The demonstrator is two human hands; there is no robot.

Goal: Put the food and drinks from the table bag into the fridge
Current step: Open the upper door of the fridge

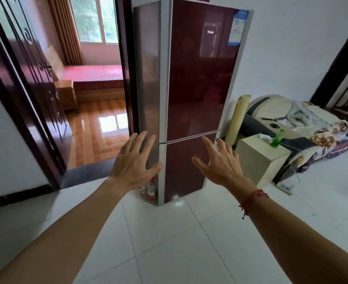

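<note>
- Tall dark-red glossy two-door fridge [197, 89]: upright on white tiled floor [169, 242], beside open doorway [99, 124]; both doors closed.
- Left hand [133, 163]: fingers straight and spread, holding nothing, raised before the fridge's left front edge.
- Right hand [217, 162]: fingers spread, empty, raised before the fridge's lower half; red string bracelet [255, 198] at wrist.
- Green plastic bottle [277, 138]: atop cream box [259, 160], right of fridge.

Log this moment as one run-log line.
fridge: doors shut | left hand: open, empty | right hand: open, empty | bag: unseen
</note>
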